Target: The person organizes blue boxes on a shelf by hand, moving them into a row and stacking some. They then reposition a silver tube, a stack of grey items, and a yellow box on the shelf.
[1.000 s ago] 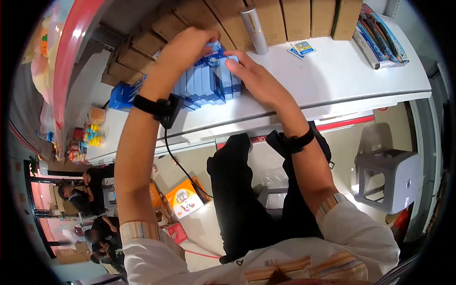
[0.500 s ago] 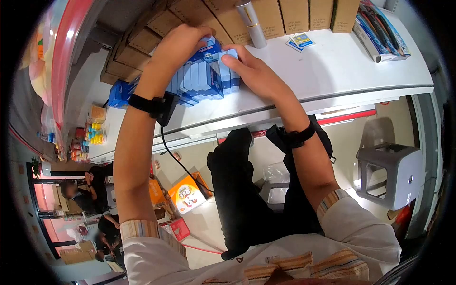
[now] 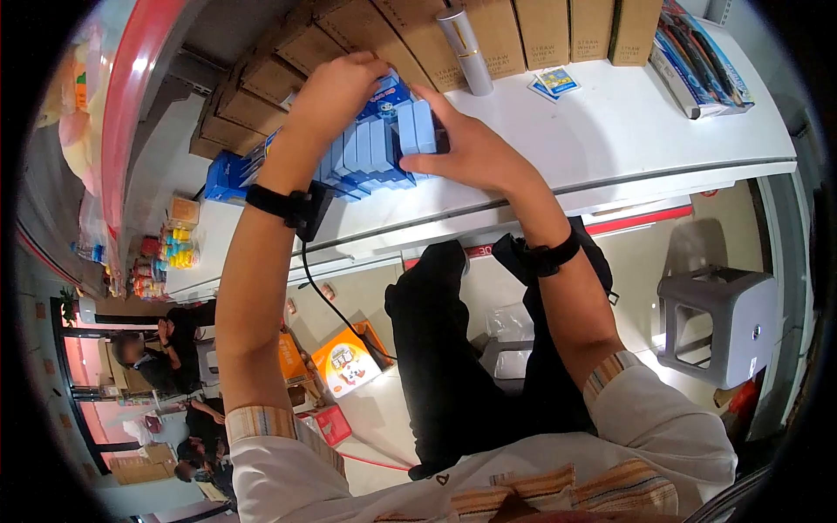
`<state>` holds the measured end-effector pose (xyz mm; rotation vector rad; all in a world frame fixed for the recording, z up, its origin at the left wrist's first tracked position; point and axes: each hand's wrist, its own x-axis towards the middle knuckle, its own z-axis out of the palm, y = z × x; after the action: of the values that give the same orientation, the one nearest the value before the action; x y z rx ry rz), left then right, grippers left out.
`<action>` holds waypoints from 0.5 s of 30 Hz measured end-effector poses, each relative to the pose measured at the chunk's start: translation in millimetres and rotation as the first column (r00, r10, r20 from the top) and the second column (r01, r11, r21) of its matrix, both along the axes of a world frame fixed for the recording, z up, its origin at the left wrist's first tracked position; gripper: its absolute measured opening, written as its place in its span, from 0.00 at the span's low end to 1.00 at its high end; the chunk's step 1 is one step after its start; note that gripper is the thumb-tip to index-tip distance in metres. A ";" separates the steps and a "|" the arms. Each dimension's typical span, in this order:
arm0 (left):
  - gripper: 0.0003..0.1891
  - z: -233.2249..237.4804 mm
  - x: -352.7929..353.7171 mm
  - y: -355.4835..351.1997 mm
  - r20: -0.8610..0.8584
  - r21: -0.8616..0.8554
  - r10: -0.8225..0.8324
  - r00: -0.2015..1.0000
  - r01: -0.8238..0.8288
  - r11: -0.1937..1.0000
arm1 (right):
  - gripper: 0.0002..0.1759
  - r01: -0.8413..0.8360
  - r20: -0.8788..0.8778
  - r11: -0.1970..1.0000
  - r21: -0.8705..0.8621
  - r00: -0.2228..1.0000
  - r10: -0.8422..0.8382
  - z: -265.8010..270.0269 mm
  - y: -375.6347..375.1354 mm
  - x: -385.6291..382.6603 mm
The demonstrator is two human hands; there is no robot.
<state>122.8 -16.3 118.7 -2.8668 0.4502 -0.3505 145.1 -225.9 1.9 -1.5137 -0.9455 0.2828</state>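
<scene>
Small blue boxes (image 3: 362,148) stand packed in rows on the white shelf (image 3: 558,139). My right hand (image 3: 466,144) grips two light-blue boxes (image 3: 417,127) at the right end of the rows, thumb on the near edge and fingers on the far side. My left hand (image 3: 340,91) curves over the back of the rows, its fingertips at a darker blue box (image 3: 384,98); how far they close on it is hidden. Behind stands a line of brown cartons (image 3: 488,44). A silver tube (image 3: 466,52) is upright just right of the boxes.
Small cards (image 3: 556,83) and a flat blue package (image 3: 697,65) lie on the shelf at the right. A grey stool (image 3: 719,327) and an orange-and-white box (image 3: 347,359) are on the floor. Two people (image 3: 161,357) are far off at the left.
My right thumb has moved down to the near edge of the light-blue boxes at the right end, and those boxes now stand slightly apart from the rows. My left hand has shifted little.
</scene>
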 end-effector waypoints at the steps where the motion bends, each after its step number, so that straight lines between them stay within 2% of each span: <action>1: 0.13 -1.2 -0.3 -1.2 -0.004 0.001 0.020 1.000 -0.020 1.000 | 0.53 -0.016 0.002 1.000 -0.010 1.000 0.016 -0.1 -0.4 0.5; 3: 0.13 -2.7 -1.1 -3.7 -0.002 -0.005 0.040 0.999 -0.040 0.999 | 0.52 -0.050 0.006 0.998 -0.030 0.999 0.050 0.0 -0.7 1.7; 6: 0.13 -4.0 -1.7 -4.6 0.004 -0.031 0.027 1.000 -0.027 0.999 | 0.48 -0.007 0.107 0.998 -0.055 0.994 0.013 -7.4 4.8 3.1; 15: 0.13 -3.2 -1.5 0.0 -0.021 -0.044 -0.051 0.998 0.050 0.998 | 0.47 -0.041 0.071 0.992 -0.120 0.996 0.050 7.6 -4.8 -0.7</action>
<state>121.3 -16.4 115.6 -2.9078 0.5268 -0.3421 144.4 -230.7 9.5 -1.6220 -1.0388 0.3224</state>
